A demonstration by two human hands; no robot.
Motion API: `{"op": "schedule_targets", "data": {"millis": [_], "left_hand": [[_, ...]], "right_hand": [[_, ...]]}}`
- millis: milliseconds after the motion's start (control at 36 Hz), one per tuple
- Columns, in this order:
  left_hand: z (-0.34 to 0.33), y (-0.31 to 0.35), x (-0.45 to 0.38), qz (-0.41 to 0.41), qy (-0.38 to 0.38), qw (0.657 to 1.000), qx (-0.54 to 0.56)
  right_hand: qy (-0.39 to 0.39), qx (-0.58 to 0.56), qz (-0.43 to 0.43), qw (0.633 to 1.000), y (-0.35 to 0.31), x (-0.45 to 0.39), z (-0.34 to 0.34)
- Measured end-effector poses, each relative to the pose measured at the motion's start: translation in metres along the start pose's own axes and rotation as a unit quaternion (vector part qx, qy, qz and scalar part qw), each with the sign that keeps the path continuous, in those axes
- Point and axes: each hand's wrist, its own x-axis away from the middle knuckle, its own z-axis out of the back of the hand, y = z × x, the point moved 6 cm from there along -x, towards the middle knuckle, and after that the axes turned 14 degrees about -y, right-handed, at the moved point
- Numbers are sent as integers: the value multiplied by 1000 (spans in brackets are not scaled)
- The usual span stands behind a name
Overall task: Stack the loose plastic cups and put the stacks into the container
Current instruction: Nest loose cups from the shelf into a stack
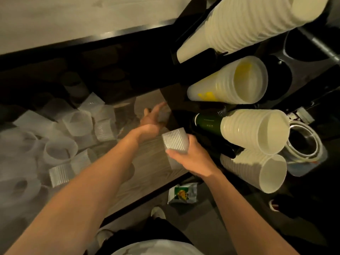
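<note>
Wooden table [147, 162]; four cup stacks [255, 131]; hands: right [191, 159] gripping ribbed cup [175, 142], left [152, 118] cup-grasp unclear.

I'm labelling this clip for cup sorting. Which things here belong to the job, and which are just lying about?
Job: ribbed cup in the right hand; small cup at the left hand; loose cups on the table; finished stacks at the right.

Lying about: green bottle; snack packet on the floor.

surface: wooden table [147, 162] | on it: loose plastic cups [79, 124], scattered at left
</note>
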Motion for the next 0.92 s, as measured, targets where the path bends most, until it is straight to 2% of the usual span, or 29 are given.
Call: {"op": "schedule_targets", "data": {"millis": [83,194,306,417,472,528,583,611,667,722,778,833,889,917], "left_hand": [[5,-2,40,-36,-20,994,97],[18,-7,90,-56,37,990,124],[1,-10,130,-85,38,994,63],[-15,-24,157,-81,76,993,-29],[-25,-32,170,-73,78,994,-32],[-34,-42,184,-63,85,994,30],[-38,-56,200,-40,140,985,92],[-37,-64,211,-23,193,977,85],[-32,-82,233,32,301,953,-20],[-33,-97,244,80,339,923,-166],[-38,-108,241,129,272,903,-306],[-45,-113,234,183,151,882,-407],[-47,-112,230,195,97,873,-437],[-46,-111,229,188,95,873,-439]], "right_hand": [[-18,15,10,1000,-13,-2,-7],[-55,86,9,995,-32,-8,-21],[-126,213,19,969,-47,-9,-43],[-140,264,29,954,-55,-8,-64],[-143,284,43,947,-57,-9,-75],[-159,318,39,934,-56,-9,-86],[-160,330,36,930,-55,-9,-93],[-156,320,35,934,-55,-8,-96],[-155,298,34,941,-54,-6,-102],[-157,294,39,942,-53,-5,-107],[-163,288,45,943,-52,-3,-112],[-167,283,51,943,-52,-2,-116],[-170,276,55,944,-52,-1,-119],[-170,272,60,945,-52,0,-120]]}}
